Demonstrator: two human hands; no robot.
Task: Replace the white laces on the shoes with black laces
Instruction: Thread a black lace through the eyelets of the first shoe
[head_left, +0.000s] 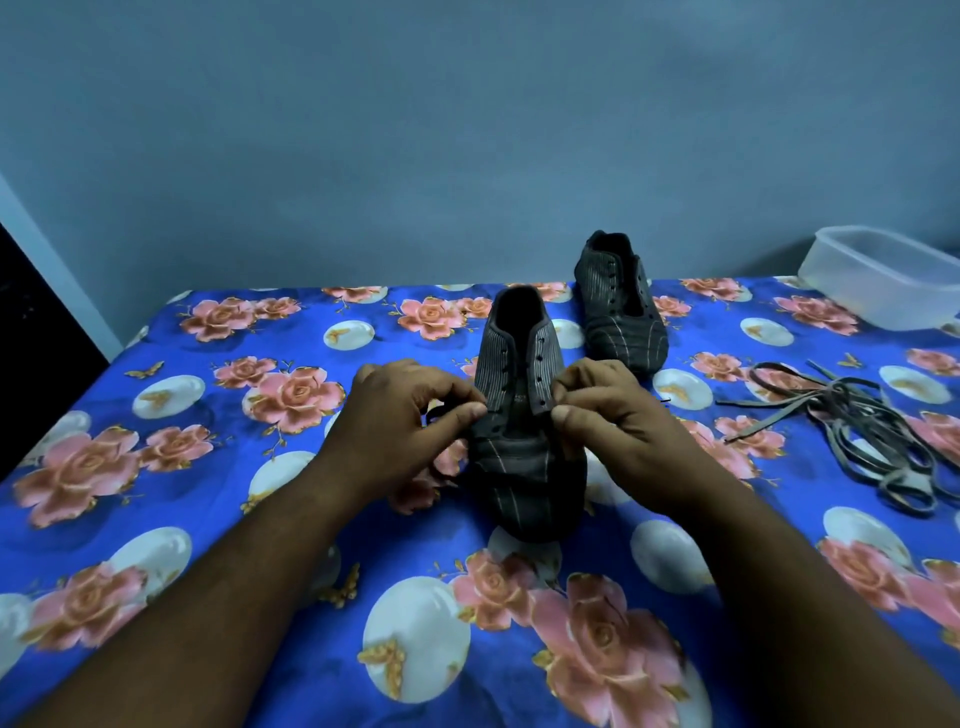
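Your left hand (402, 415) pinches thumb to fingertips at the left eyelet flap of the near shoe (524, 415), with a bit of black lace (435, 414) looping dark just under the fingers. Your right hand (605, 415) pinches the right flap the same way; whether a lace end sits between those fingers you cannot tell. That dark striped shoe stands toe toward you on the blue floral cloth (208, 467), its eyelets bare and its tongue showing. Behind it and a little to the right lies the second shoe (618, 306), also without laces, apart from the first. Well off to your right a tangle of pale laces (857, 421) sprawls on the cloth. Beyond them, at the far right corner, sits a clear plastic tub (883, 275). Your hands cover the lowest eyelets.
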